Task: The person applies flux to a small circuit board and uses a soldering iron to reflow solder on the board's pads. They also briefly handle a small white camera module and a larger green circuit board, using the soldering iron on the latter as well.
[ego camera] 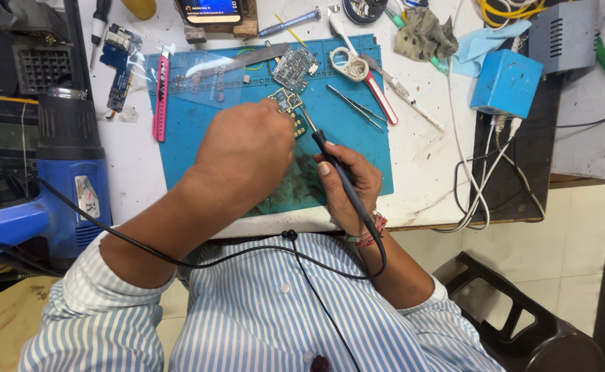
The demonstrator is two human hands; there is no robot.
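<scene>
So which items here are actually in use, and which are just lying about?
In use: soldering iron in right hand; small circuit board steadied by left hand; blue mat.
Lying about: scissors, tweezers, pink knife, heat gun, blue box.

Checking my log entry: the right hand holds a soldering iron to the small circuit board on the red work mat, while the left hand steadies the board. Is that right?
Not quite: the head view shows the work mat is blue, not red. The rest stands: the right hand holds the soldering iron to the small circuit board, and the left hand steadies it.
</scene>
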